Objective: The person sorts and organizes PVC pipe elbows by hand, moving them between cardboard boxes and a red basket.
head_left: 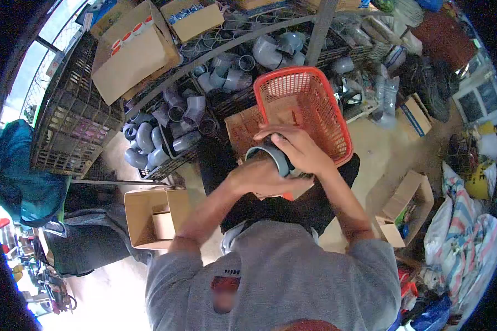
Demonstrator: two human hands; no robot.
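Note:
A grey-blue pipe fitting (282, 165) is between my two hands, above my lap; its rounded rim shows, but much of it is hidden. My left hand (259, 175) grips it from the near left side, with the fingertips out of sight. From the right, my right hand (296, 148) lies over the top of the fitting, fingers curved around it and partly covering it. Just beyond my hands, a red plastic basket (346, 129) stands tilted. Brown cardboard (242, 128) shows beside it and under my hands.
Black crates ahead hold many grey pipe elbows (194, 110). A large carton (128, 58) sits on a dark crate (74, 124) at upper left. Open cardboard boxes stand on the floor at left (141, 218) and right (395, 212). Striped sacks (458, 220) lie far right.

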